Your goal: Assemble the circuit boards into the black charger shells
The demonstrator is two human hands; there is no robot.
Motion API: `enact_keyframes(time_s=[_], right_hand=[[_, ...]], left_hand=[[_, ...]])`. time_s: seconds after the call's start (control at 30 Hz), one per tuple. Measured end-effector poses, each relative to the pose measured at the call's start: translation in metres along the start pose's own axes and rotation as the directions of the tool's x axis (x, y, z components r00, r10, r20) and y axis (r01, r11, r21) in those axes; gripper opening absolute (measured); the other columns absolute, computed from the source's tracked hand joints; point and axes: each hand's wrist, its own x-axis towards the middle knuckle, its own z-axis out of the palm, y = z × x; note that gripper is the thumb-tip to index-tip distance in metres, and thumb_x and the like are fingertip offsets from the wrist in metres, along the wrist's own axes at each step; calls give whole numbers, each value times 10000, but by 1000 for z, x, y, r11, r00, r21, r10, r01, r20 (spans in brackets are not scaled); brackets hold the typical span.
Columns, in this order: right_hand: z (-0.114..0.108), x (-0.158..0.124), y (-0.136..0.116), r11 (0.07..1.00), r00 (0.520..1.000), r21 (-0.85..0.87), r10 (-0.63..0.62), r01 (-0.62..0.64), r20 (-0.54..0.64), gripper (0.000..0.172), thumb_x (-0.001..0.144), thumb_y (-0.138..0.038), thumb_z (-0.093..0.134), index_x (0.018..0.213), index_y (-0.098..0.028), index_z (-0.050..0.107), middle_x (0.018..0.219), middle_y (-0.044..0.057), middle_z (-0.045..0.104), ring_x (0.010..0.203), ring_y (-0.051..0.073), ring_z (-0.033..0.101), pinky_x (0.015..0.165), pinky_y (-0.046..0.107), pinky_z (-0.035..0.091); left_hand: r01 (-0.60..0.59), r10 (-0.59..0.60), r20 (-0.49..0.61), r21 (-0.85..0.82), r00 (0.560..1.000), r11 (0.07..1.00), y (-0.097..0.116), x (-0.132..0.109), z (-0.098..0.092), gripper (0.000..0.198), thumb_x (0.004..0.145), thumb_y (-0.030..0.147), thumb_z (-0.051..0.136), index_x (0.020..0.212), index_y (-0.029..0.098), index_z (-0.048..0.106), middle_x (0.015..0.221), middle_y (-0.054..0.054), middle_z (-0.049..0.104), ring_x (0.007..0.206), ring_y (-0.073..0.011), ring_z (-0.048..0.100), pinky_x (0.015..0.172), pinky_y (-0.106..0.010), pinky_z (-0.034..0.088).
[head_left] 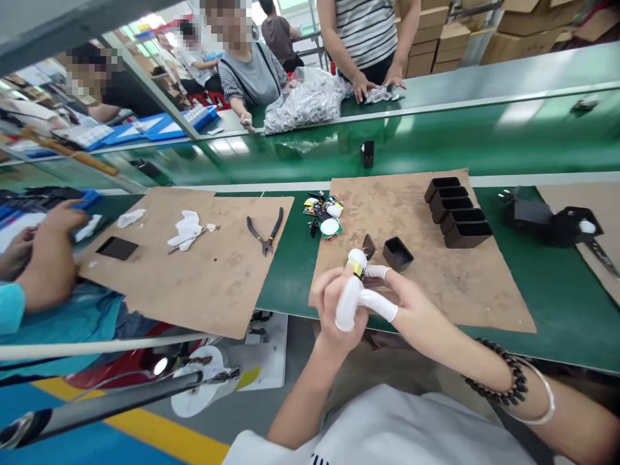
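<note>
Close to my body at the table's front edge, my left hand [336, 316] is closed round a small circuit assembly [357, 260] with a white round top and yellow tape. My right hand [404, 297], with white finger cots on its fingers, pinches the same assembly from the right; its lower part is hidden by my fingers. Just beyond my hands, a small dark flat piece [369, 247] is near an open black box [398, 254] on the cardboard sheet [436, 284]. A pile of circuit assemblies [325, 217] lies at the sheet's left edge.
Several black boxes [467, 234] stand in a row at the right. Pliers [266, 234] lie on the left cardboard [232, 271], where a co-worker's hand [58, 226] is. A black part [367, 155] sits on the green conveyor [426, 145]. People handle clear plastic bags [310, 100] opposite.
</note>
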Motion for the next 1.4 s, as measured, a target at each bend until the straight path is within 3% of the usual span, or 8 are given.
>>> enact_keyframes(time_s=[0.1, 0.27, 0.47, 0.57, 0.67, 0.83, 1.1, 1.4], right_hand=[[-5, -8, 13, 920, 994, 392, 34, 9, -103, 441, 820, -584, 770, 1066, -232, 671, 1112, 70, 792, 1041, 235, 755, 914, 372, 611], [-32, -33, 28, 848, 975, 521, 23, 98, -221, 450, 696, -472, 914, 992, -250, 658, 1042, 52, 809, 1000, 233, 776, 935, 391, 620], [-89, -53, 31, 984, 877, -175, -100, 18, -470, 409, 780, -417, 831, 1108, -234, 669, 1158, 96, 791, 1047, 285, 757, 982, 465, 593], [-105, -37, 27, 713, 929, -671, -78, -201, -362, 348, 885, -290, 688, 1214, -179, 673, 1141, 133, 785, 1029, 324, 740, 895, 448, 569], [-106, -18, 22, 397, 973, -899, -56, -184, -224, 329, 916, -152, 583, 1229, -124, 681, 1195, 164, 767, 1103, 331, 706, 877, 393, 533], [-93, -6, 8, 157, 980, -969, -36, -190, -198, 234, 928, -244, 632, 1089, -99, 720, 1116, 203, 761, 1063, 354, 691, 816, 380, 510], [-89, 5, 0, 126, 979, -973, 86, -192, -182, 247, 939, -142, 506, 1057, -89, 717, 1049, 222, 749, 994, 354, 731, 728, 371, 473], [-84, 13, -13, 70, 991, -995, 110, -77, -69, 294, 867, -41, 497, 1044, -59, 731, 1035, 244, 730, 997, 350, 724, 714, 357, 436]], left_hand=[[-42, 53, 71, -148, 996, 988, 7, -17, 12, 421, 927, 197, 660, 1336, 283, 610, 1102, -79, 755, 1095, -256, 698, 977, -418, 611], [78, 66, 313, -425, 947, 902, 28, -34, 18, 387, 917, 237, 668, 1300, 290, 646, 1098, -80, 783, 1099, -270, 742, 995, -451, 634], [305, -189, 273, -488, 943, 818, 46, 6, 25, 822, 871, 128, 699, 1572, 318, 316, 1286, -85, 714, 1207, -247, 715, 1164, -528, 507], [585, -385, 503, -334, 774, 739, 29, 26, 47, 979, 777, 228, 817, 1604, 253, 294, 1529, -157, 559, 1457, -311, 535, 1251, -530, 400], [679, -414, 641, -236, 647, 695, 16, 37, 63, 931, 733, 255, 840, 1560, 239, 414, 1556, -157, 545, 1487, -353, 492, 1265, -548, 365], [558, -442, 547, -56, 711, 828, 27, 35, 51, 754, 703, 211, 840, 1415, 256, 598, 1331, -119, 652, 1292, -364, 608, 1160, -568, 446], [429, -367, 516, -1, 774, 904, 43, -2, 33, 887, 697, 413, 933, 1475, 258, 535, 1324, -140, 596, 1225, -354, 626, 1073, -528, 522], [734, -498, 670, -104, 551, 671, 36, -9, 29, 787, 771, 230, 829, 1507, 260, 551, 1217, -105, 705, 1014, -266, 689, 926, -439, 596]])
